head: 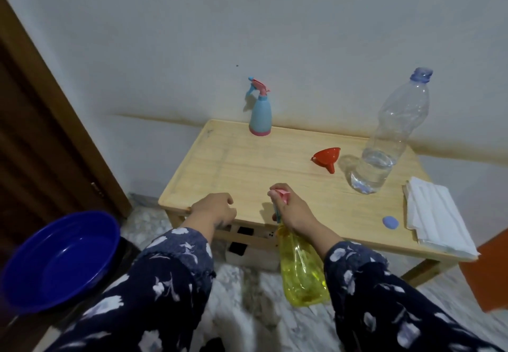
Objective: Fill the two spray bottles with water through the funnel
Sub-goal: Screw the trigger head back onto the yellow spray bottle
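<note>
Yellow spray bottle [301, 269] hangs off the surface's [247, 159] near edge, gripped at its head by the right hand [295, 208]; left hand [215, 210], loosely curled and empty, hovers beside it, nearer than the funnel [327, 157].

I see a pale matt wooden table [247, 164] mid-frame, grain visible, smooth. Upper centre: small opaque blue plastic spray bottle with pink base [260, 115], satin finish. Right of centre: glossy red plastic funnel [327, 158]; tall clear thin plastic water bottle [390, 137], crinkled and shiny. Lower centre: translucent yellow plastic spray bottle [301, 272], glossy. Right edge: stack of white paper napkins [437, 214], matt. Lower left: glossy dark-blue plastic basin [59, 262]. Sleeves: navy floral cloth [170, 277]. Floor looks like polished marble.
</note>
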`<state>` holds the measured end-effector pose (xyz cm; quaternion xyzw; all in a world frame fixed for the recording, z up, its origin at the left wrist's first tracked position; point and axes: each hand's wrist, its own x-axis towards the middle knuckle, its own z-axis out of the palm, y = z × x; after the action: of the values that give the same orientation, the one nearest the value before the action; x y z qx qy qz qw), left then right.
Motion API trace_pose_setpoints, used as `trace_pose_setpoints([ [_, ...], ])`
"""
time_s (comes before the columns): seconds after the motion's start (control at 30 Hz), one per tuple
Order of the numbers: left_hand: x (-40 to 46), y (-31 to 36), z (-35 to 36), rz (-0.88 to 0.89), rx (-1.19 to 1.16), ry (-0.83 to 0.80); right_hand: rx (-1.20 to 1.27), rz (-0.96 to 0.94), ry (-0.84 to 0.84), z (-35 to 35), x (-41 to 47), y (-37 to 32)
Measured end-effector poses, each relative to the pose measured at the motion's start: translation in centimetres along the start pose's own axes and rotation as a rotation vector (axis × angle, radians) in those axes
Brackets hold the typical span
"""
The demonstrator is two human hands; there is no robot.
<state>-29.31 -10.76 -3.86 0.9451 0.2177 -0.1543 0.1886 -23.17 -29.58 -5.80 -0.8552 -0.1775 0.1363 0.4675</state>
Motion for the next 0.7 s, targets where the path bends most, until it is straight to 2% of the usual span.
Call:
trace_pose_setpoints([
  [0.27, 0.2, 0.8, -0.5, 0.036, -0.08, 0.048, 0.018, -0.076, 0.059, -0.7, 2.2, -1.5],
  [0.33, 0.1, 2.0, -0.8, 0.11, -0.216, 0.012, 0.07, -0.114, 0.078, -1.6, 2.7, -2.9],
  [0.43, -0.3, 4.0, -1.4, 0.25, -0.553, -0.055, 0.153, -0.203, 0.148, -3.3, 3.8, -5.3],
  [0.5, -0.2, 5.3, -1.6, 0.307, -0.669, -0.084, 0.214, -0.243, 0.159, -4.6, 4.6, -6.7],
  [0.6, 0.7, 6.9, -1.5, 0.351, -0.681, -0.115, 0.37, -0.256, 0.151, -6.3, 5.6, -8.8],
  [0.7, 1.6, 8.0, -1.8, 0.355, -0.677, 0.003, 0.39, -0.293, 0.174, -7.4, 6.7, -10.4],
])
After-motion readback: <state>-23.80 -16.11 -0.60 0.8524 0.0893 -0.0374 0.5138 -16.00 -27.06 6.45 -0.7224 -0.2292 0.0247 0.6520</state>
